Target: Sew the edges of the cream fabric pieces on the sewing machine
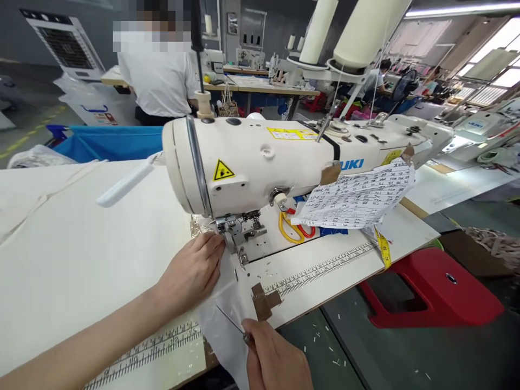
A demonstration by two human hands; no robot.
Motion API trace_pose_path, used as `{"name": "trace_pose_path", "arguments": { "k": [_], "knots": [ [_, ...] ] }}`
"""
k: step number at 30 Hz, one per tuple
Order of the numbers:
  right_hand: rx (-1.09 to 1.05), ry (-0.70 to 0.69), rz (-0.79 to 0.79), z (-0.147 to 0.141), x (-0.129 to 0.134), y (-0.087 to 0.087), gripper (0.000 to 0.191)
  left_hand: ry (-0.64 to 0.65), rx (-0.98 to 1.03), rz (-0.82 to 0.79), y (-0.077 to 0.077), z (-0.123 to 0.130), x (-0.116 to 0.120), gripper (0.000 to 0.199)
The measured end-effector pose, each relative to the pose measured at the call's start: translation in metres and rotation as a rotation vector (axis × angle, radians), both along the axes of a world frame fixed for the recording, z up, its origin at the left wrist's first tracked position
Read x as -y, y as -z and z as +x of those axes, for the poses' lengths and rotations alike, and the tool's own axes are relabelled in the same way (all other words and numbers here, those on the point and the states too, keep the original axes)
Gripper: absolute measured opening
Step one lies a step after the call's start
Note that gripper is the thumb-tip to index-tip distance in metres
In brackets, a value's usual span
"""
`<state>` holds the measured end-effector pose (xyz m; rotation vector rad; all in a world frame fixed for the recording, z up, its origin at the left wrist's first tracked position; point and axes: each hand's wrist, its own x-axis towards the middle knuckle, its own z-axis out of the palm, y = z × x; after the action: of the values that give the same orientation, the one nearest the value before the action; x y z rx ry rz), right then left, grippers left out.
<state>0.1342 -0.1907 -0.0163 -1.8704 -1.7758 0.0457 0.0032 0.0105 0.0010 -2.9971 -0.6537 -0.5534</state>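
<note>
A white sewing machine (247, 162) stands across the table. My left hand (193, 268) is beside its needle area, fingers bent together on the white fabric (227, 330); whatever its fingertips pinch is hidden. The fabric runs from the presser foot down over the table's front edge. Low in the view, my right hand (276, 355) is closed around a thin pointed metal tool (231, 320). The tool's tip points up and left, over the fabric.
Yellow and red scissors (293, 227) lie under the machine arm, beside a handwritten paper sheet (353, 197). A yellow measuring tape (382, 249) hangs near the edge. A red stool (439, 290) is at right. A person in white (158, 76) is beyond the machine.
</note>
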Motion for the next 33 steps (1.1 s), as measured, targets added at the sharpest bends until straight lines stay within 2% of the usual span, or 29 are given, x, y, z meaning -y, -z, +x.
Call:
{"name": "trace_pose_path", "arguments": {
  "k": [9, 24, 28, 33],
  "knots": [
    [0.002, -0.018, -0.027, 0.004, 0.005, 0.001, 0.045, 0.004, 0.032, 0.067, 0.017, -0.010, 0.004, 0.046],
    [0.084, -0.047, -0.154, 0.010, -0.011, -0.013, 0.039, -0.075, -0.022, 0.074, 0.017, -0.007, 0.013, 0.049],
    [0.078, -0.103, -0.172, 0.014, -0.015, -0.014, 0.039, -0.041, -0.025, 0.091, 0.013, -0.007, 0.015, 0.048],
    [0.091, -0.106, -0.155, 0.014, -0.019, -0.014, 0.038, 0.000, -0.020, 0.085, 0.010, -0.008, 0.019, 0.048]
  ]
}}
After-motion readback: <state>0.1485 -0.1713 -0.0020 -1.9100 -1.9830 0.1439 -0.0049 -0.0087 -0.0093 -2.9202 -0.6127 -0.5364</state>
